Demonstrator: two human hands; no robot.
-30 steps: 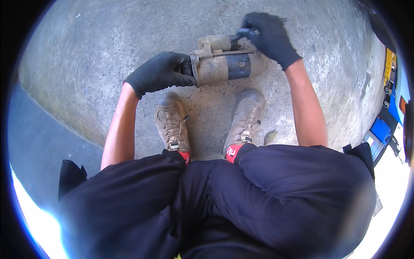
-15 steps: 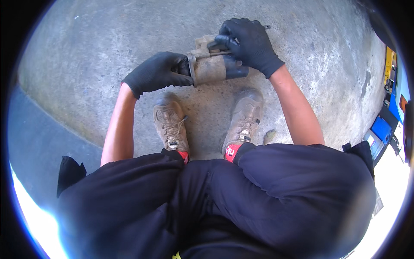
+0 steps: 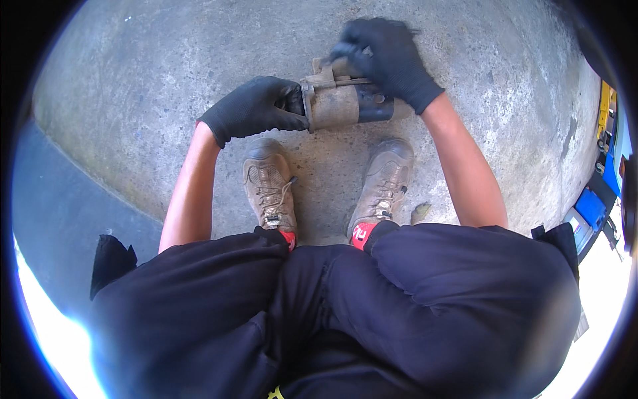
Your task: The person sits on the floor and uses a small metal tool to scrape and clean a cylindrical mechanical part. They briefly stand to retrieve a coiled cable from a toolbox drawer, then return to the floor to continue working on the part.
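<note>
A dirty grey metal starter motor point(image 3: 332, 110), with a dark band around its body and a smaller cylinder along its top, lies crosswise above my shoes on the concrete. My left hand point(image 3: 256, 108), in a black glove, grips its left end, fingertips partly hidden inside or behind that end. Over the upper right part of the motor, my gloved right hand point(image 3: 382, 61) has bent, closed fingers around a blurred dark item that I cannot make out. This hand covers much of the smaller cylinder.
My two brown shoes point(image 3: 269, 183) stand below the motor, beside a dry leaf point(image 3: 420, 211). A darker floor strip point(image 3: 66, 199) curves along the left. At the far right edge are a blue box point(image 3: 590, 206) and a yellow object point(image 3: 605, 106).
My right hand moved left and down along the motor, then rose again, with blur at its fingers. My left hand and the motor have shifted slightly right in the picture.
</note>
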